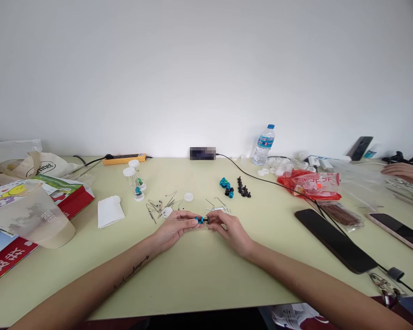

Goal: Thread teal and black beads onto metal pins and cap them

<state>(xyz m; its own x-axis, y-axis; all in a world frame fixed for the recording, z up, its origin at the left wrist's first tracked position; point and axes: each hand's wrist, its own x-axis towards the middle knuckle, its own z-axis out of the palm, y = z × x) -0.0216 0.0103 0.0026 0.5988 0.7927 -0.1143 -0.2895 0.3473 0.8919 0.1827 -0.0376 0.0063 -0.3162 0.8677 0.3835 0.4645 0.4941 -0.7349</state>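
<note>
My left hand is closed, pinching a small blue plastic piece between thumb and fingers, with a thin metal wire by the fingers. From the right, my right hand pinches a small black peg-like piece whose end meets the blue one. Beyond the hands lie a pile of blue pieces and a cluster of black pieces. Bent metal wires rest just past my right fingers. More thin wires are scattered past my left hand, with a white cap close by.
Left are two clear capped tubes, folded white paper and a tilted plastic cup. A water bottle stands by the wall. Right are a red bag, a black phone, a cable and another person's hand.
</note>
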